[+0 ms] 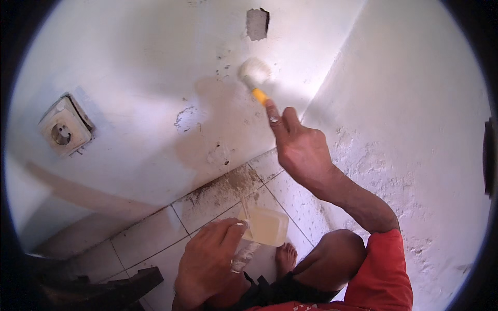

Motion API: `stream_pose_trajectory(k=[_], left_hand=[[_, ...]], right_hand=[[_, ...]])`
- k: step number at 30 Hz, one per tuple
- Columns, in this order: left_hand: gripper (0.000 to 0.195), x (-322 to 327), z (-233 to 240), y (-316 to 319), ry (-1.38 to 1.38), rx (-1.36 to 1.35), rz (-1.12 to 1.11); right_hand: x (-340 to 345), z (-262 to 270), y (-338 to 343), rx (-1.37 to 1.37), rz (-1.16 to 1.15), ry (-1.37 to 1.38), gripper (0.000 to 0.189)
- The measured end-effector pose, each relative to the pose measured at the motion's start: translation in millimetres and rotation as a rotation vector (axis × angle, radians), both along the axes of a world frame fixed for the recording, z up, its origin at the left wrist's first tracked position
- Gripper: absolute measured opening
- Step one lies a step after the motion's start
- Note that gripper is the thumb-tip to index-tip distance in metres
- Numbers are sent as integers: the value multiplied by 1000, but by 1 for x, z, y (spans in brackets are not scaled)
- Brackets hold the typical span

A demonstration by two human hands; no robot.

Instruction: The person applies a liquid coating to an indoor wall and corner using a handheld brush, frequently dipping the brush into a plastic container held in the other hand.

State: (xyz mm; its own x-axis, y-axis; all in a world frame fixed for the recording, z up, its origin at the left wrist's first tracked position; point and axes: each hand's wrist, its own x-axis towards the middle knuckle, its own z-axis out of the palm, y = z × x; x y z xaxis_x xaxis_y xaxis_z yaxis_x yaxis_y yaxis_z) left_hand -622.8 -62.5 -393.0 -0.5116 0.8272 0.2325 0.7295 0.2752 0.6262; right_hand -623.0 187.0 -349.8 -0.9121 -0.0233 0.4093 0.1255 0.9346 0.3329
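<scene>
My right hand [299,147] grips the yellow handle of a paintbrush [260,95], its pale, blurred bristles against the white wall [155,70]. Below the brush, my left hand [212,256] is closed around the near end of a pale plastic container [268,226]. A thin stick or handle stands in the container beside my fingers. White residue marks my left thumb and my right index finger. Something whitish and crumpled shows under my left hand; what it is, I cannot tell.
A loose wall socket [64,130] sits at left. Above the brush is a rectangular hole [257,24]; a rough patch [189,117] lies lower left of it. A second wall adjoins at right. Stained floor tiles [155,233] run below, with a dark object [136,282] at lower left.
</scene>
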Motion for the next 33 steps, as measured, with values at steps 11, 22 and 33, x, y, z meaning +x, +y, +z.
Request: stream_pose_trajectory(k=[11,22,33], left_hand=[[45,3,-3,-3,13,24,39],[38,31,21,1,-162,-4,323],[28,37,-6,4,166,191,418]], right_hand=[[9,70,98,-348,22,248,34],[15,0,88,-220,1,137,40],[21,141,194,-1506,-28,419,34]])
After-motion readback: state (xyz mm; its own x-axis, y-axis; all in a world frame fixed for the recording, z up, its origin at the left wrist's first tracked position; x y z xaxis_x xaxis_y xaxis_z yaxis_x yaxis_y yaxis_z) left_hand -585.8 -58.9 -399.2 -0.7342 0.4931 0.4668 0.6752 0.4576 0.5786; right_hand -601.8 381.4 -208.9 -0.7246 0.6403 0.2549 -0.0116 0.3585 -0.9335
